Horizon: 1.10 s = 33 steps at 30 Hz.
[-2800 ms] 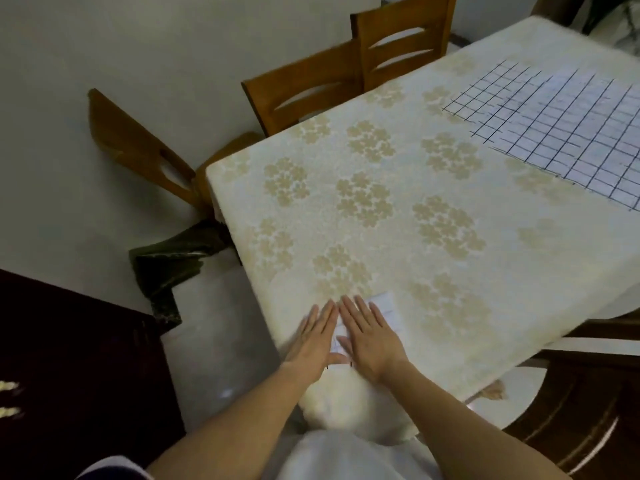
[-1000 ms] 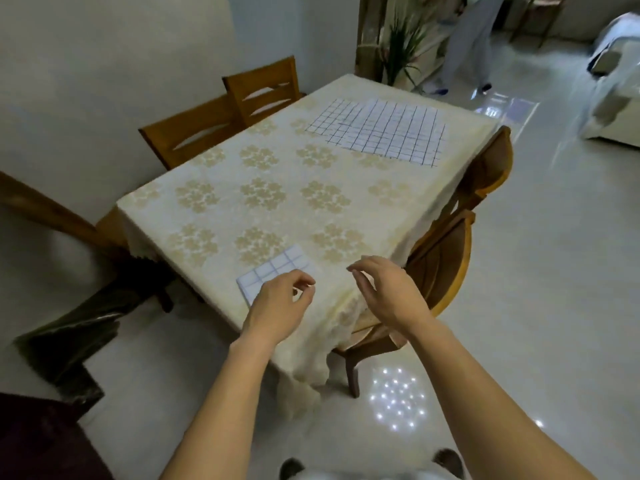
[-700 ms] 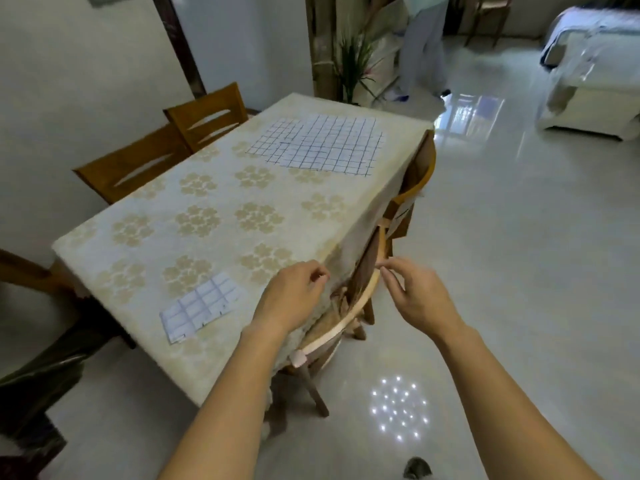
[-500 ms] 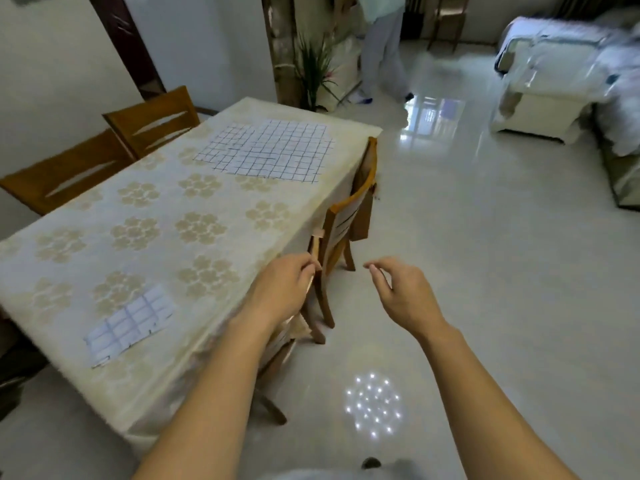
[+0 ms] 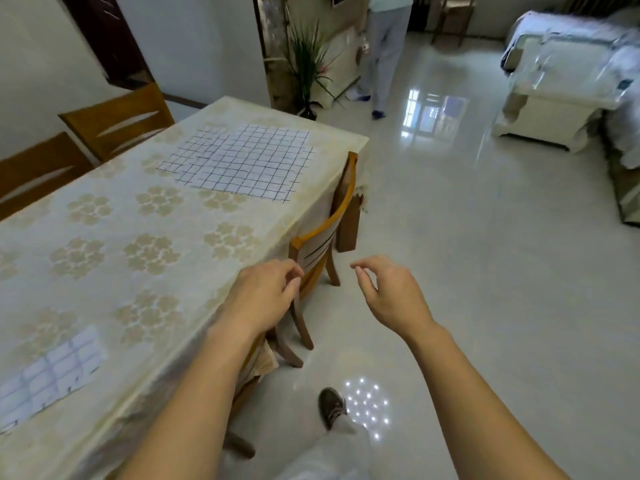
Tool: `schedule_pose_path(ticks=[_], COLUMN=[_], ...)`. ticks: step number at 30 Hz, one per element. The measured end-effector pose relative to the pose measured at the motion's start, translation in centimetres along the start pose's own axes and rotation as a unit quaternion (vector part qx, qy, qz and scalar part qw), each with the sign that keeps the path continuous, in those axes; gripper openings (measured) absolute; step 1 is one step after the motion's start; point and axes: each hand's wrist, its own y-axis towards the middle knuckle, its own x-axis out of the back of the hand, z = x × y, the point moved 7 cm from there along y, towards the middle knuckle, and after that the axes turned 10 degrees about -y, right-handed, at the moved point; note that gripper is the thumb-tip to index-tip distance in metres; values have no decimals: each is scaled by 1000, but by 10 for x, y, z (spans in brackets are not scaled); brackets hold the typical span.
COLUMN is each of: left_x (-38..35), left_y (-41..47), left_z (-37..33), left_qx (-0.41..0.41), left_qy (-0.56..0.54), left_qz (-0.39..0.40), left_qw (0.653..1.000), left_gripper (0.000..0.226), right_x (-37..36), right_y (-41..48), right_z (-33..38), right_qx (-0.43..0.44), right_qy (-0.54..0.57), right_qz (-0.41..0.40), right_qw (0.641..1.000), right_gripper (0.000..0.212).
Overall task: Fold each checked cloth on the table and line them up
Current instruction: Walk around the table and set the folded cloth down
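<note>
Both bare forearms come in from the bottom of the shot and point away from the camera. The left hand [image 5: 266, 296] hangs over the right edge of the tabletop [image 5: 156, 258]. It's knuckles up, fingers loosely curled in, thumb close to the fingertips, with nothing in it. Its fingertips are right by the top rail of a chair [image 5: 323, 233] tucked in on that side. Can't tell if they actually touch it.

The right hand [image 5: 391, 296] is just right of it, out over the floor [image 5: 485, 271]. The wrist is bent a bit, fingers loosely curled too, thumb and index nearly meeting, also holding nothing. The two hands are apart, not touching.

The folded cloth [image 5: 52, 372] lies flat at the near left of the tabletop, close to the near edge and well away from both hands. The big cloth [image 5: 239, 161] is spread out flat at the far end, unfolded, its right side near the tabletop's right edge.

A far chair [image 5: 117, 112] stands at the tabletop's left side. A shoe [image 5: 330, 405] shows on the floor between the arms, next to a patch of light spots. Way back there's a plant [image 5: 304, 64], a person [image 5: 384, 46] standing, and a pale sofa [image 5: 554, 91] off to the right.
</note>
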Motion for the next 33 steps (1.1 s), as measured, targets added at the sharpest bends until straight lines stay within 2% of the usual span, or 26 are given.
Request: schedule_pose_path(ticks=[4, 8, 12, 20, 28, 33], left_x=[-1, -2, -4, -33, -63, -52], left_y=[73, 147, 212, 317, 454, 537], left_z=[-10, -14, -28, -59, -92, -133], left_qx=[-14, 1, -7, -23, 25, 70], left_qy=[-25, -68, -94, -33, 50, 28], left_qz=[-36, -33, -36, -11, 2, -15], left_qw=[999, 997, 995, 999, 998, 997], left_gripper=[21, 21, 21, 20, 21, 25], right_x=[16, 32, 40, 20, 24, 56], right_y=[77, 148, 197, 277, 407, 491], right_z=[-27, -50, -79, -161, -272, -322], right_qx=[40, 43, 38, 10, 1, 17], right_qy=[-63, -74, -74, -40, 37, 49], right_qz=[14, 41, 24, 33, 19, 29], right_qw=[997, 995, 996, 999, 999, 998], right_gripper=[24, 25, 25, 26, 23, 22])
